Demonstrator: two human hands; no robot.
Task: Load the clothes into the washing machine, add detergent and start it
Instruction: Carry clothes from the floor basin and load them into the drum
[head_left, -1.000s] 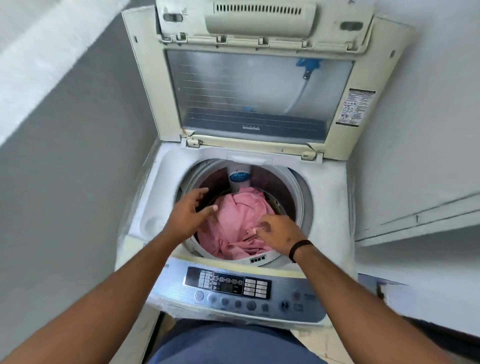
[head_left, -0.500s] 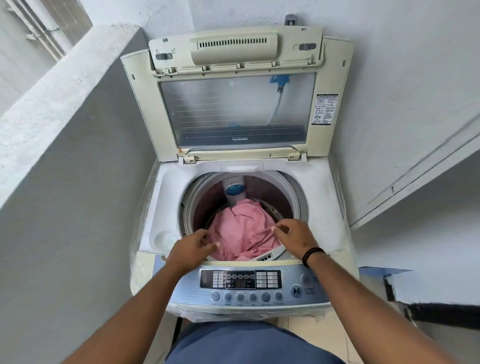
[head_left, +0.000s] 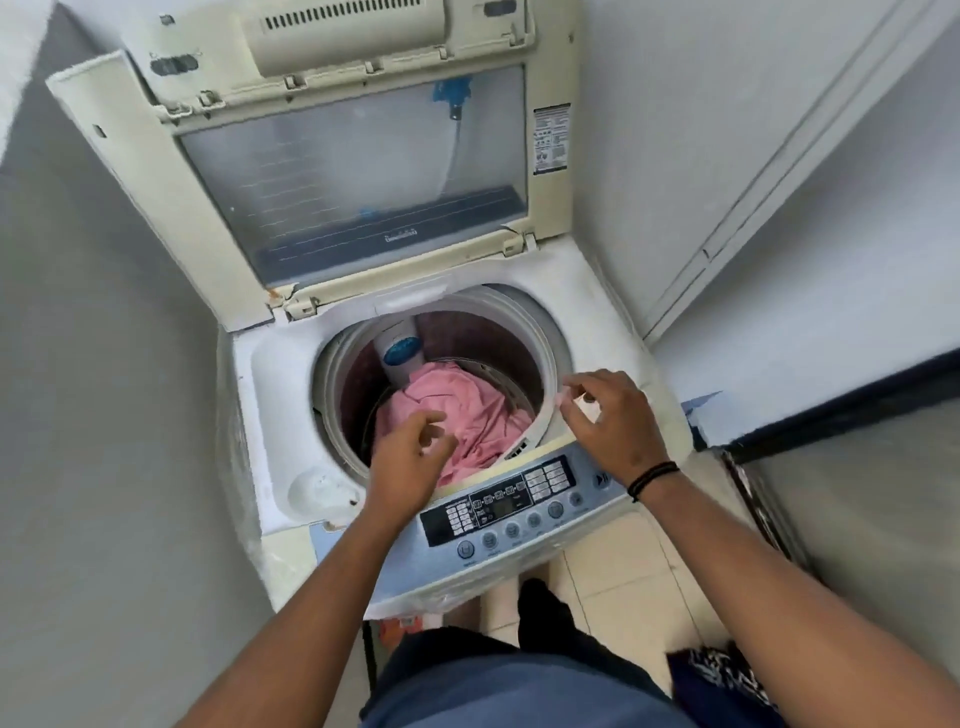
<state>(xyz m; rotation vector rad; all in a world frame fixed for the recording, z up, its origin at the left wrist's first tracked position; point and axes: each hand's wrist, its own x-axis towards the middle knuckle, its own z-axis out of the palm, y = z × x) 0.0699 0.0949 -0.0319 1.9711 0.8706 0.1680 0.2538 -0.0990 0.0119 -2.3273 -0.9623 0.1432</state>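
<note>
Nearest you, at 6 o'clock, your blue shorts (head_left: 498, 691) fill the bottom edge, with a dark patterned cloth (head_left: 722, 675) just beside them at 5 o'clock on the pale tiled floor (head_left: 613, 582).

Your two forearms reach up from the lower corners toward the washing machine (head_left: 270, 415). Its control panel (head_left: 519, 506) lies tilted just past your knees, a dark display with rows of round buttons below it.

Your left hand (head_left: 408, 457) hangs over the front rim of the drum at about 7 o'clock of the opening. Its fingers are loosely curled and hold nothing, just above the pink clothes (head_left: 457, 410); you cannot tell whether they touch the fabric.

Your right hand (head_left: 610, 415) sits over the rim at about 4 o'clock of the opening, above the right end of the panel, with a black band (head_left: 652, 478) on the wrist. The thumb and forefinger are close together, the other fingers bent; whether they pinch something small cannot be told.

The pink clothes lie bunched in the bottom of the drum (head_left: 540, 343), toward its front. Behind them, at 11 o'clock inside the drum, a white part with a blue label (head_left: 397, 353) stands against the wall.

Farthest off, at 12 o'clock, the lid (head_left: 353, 166) stands open and upright, its clear window facing you. Grey walls close in at 9 o'clock and 3 o'clock.
</note>
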